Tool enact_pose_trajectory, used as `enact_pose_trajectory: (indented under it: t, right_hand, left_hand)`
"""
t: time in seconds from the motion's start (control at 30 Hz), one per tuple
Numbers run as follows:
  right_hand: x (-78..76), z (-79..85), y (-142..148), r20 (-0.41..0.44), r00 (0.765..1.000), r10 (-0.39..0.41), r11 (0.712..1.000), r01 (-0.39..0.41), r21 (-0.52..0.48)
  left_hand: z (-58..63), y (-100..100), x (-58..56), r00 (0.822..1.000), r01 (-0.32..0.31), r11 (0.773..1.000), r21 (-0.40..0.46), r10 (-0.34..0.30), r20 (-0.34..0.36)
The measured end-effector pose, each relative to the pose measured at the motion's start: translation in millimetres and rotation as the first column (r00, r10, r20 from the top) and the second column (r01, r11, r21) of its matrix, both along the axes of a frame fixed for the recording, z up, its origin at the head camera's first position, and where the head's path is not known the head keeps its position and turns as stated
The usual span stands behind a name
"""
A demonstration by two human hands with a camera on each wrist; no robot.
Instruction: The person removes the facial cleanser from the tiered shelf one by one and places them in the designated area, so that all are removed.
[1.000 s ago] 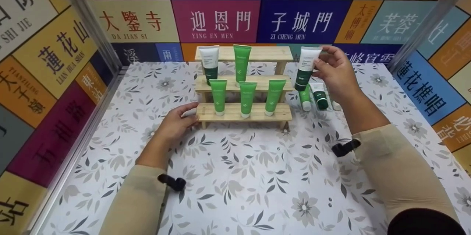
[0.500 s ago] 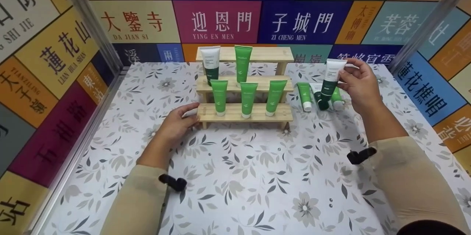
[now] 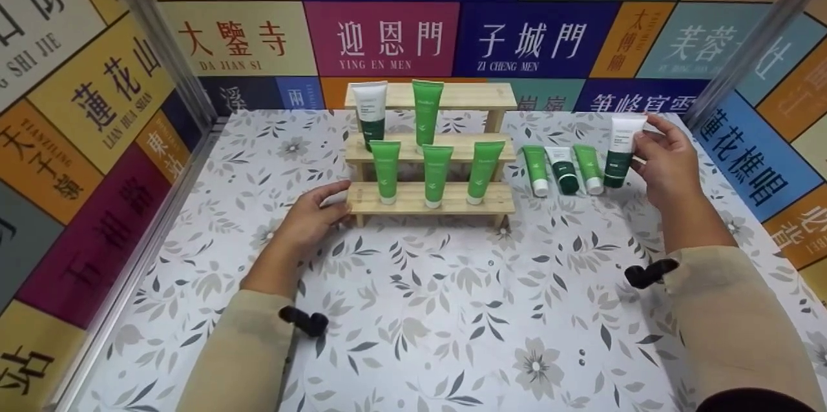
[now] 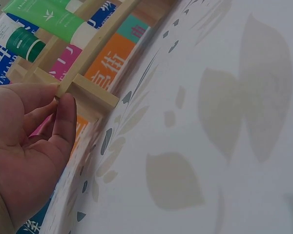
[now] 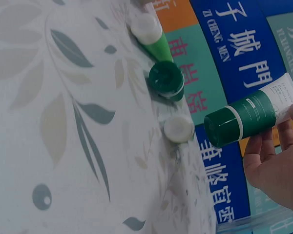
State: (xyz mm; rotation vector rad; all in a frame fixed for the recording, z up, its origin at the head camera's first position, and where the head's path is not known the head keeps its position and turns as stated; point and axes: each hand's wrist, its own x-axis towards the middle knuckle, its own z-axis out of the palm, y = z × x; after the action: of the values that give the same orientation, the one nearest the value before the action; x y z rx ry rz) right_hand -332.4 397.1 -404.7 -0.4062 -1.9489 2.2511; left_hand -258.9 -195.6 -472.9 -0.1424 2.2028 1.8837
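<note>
My right hand (image 3: 672, 163) pinches a squeeze tube (image 3: 625, 147), white above and dark green at its cap, by its upper right side. The tube stands upright, just right of three tubes lying side by side: a green one (image 3: 535, 170), a white and dark green one (image 3: 562, 170) and another green one (image 3: 588, 170). In the right wrist view the held tube (image 5: 254, 114) is close to their caps. My left hand (image 3: 316, 212) grips the left end of the lowest shelf of a three-step wooden stand (image 3: 413, 199); the left wrist view shows thumb and fingertips at the shelf's corner (image 4: 63, 87).
On the lowest step stand three green tubes (image 3: 433, 176). A white and dark green tube (image 3: 371, 115) and a green tube (image 3: 426, 112) stand on the middle step. Printed panels (image 3: 381, 37) wall in the flower-patterned table (image 3: 413, 309) at the back and sides.
My right hand has carried the white and dark green tube rightward and down, from beside the stand, past the lying tubes, to their right. The left hand stays at the stand.
</note>
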Motion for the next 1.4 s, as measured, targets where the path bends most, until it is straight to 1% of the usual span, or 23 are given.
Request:
enact_pose_trajectory:
  t: [0.13, 0.23, 0.33, 0.43, 0.6, 0.77, 0.97, 1.1, 1.27, 1.4]
  right_hand:
    - [-1.5, -6.0, 7.7, 0.046, 0.999, -0.016, 1.000, 0.016, 0.006]
    - [-2.2, -10.0, 12.4, 0.067, 0.998, -0.014, 1.000, 0.014, 0.001]
    - [-4.3, -13.5, 16.4, 0.087, 0.996, -0.014, 1.000, 0.015, -0.022]
    - [-8.9, -17.4, 20.7, 0.113, 0.993, -0.025, 0.998, 0.031, -0.052]
    - [-18.4, -23.3, 27.7, 0.156, 0.986, -0.066, 0.991, 0.083, -0.104]
    - [-26.8, -28.0, 29.3, 0.186, 0.977, -0.103, 0.985, 0.126, -0.115]
    - [-36.7, -32.5, 26.5, 0.187, 0.975, -0.117, 0.983, 0.141, -0.117]
    - [-44.7, -39.4, 27.1, 0.201, 0.970, -0.137, 0.987, 0.151, -0.055]
    - [-53.7, -50.9, 29.1, 0.272, 0.946, -0.174, 0.984, 0.155, 0.089]
    - [-59.3, -55.5, 30.5, 0.315, 0.931, -0.186, 0.969, 0.120, 0.218]
  left_hand:
    - [-0.6, -0.2, 1.6, 1.000, -0.006, 1.000, 0.007, 0.006, -0.007]
    - [-0.8, -0.2, 1.4, 1.000, -0.003, 1.000, 0.011, 0.004, -0.012]
    - [-0.4, -0.5, 0.1, 1.000, 0.002, 1.000, 0.005, -0.002, -0.017]
    - [-0.2, -0.6, -1.8, 1.000, 0.011, 1.000, -0.003, -0.011, -0.021]
    - [0.5, -0.5, -3.5, 1.000, 0.015, 1.000, -0.001, -0.015, -0.017]
    - [0.5, -0.8, -3.1, 1.000, 0.017, 1.000, 0.005, -0.017, -0.018]
    - [0.3, -0.9, -2.5, 1.000, 0.011, 1.000, 0.004, -0.011, -0.015]
    - [0.6, 0.0, -2.5, 1.000, 0.005, 1.000, 0.001, -0.005, -0.010]
    - [-2.1, -0.8, -2.3, 0.999, 0.008, 1.000, -0.014, -0.009, -0.042]
    - [-5.2, -1.8, -2.0, 0.998, 0.009, 1.000, -0.002, -0.010, -0.062]
